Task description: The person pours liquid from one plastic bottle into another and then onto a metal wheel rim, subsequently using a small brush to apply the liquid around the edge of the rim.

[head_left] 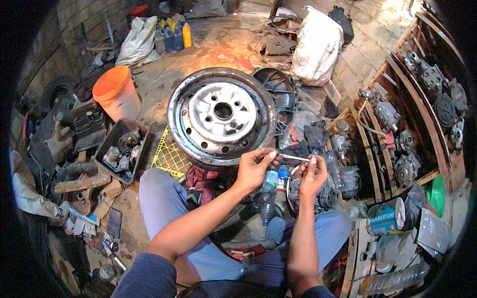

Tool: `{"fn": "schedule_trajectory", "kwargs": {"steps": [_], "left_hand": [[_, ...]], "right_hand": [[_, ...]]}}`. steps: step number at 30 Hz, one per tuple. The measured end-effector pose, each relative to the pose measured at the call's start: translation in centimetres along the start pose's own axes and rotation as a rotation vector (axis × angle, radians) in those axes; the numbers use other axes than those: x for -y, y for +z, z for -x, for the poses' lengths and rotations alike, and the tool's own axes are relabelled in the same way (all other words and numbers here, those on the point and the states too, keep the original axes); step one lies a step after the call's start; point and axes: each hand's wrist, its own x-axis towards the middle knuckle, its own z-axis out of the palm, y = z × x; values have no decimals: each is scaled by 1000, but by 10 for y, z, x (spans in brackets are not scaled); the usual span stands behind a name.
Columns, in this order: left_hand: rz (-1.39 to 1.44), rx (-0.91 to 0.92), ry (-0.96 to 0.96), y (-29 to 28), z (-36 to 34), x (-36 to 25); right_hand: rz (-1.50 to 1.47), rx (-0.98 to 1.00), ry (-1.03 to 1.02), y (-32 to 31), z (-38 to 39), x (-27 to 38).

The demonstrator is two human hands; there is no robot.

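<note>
My left hand (256, 166) and my right hand (313, 176) are raised over my crossed legs, both closed on the two ends of a thin, pale metal tool (294, 158) held crosswise. Its exact shape at the finger ends is hidden. Just beyond them a steel wheel rim (194, 111), with a bright centre and holes, lies flat, partly over a yellow grid-like mat (166, 151). Below my hands are small bottles (271, 180) and a dark metal housing with its detail partly hidden (322, 198). A maroon cloth (198, 181) lies by my left knee.
An orange bucket (114, 94) and a tray of parts (117, 169) stand left. Jerrycans (187, 36) and white sacks (315, 42) are behind. Wooden racks of machine parts (387, 114) fill the right, with a blue can (385, 218) below. Scrap and tools (74, 184) crowd the left.
</note>
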Motion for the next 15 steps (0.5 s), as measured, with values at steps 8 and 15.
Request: {"fn": "schedule_trajectory", "kwargs": {"steps": [8,15], "left_hand": [[6,45,-8,-21,-6,-23],[-325,-105,191,-55,-9,-85]], "right_hand": [[-334,57,108,28,-9,14],[-416,305,320,86,-23,60]]}}
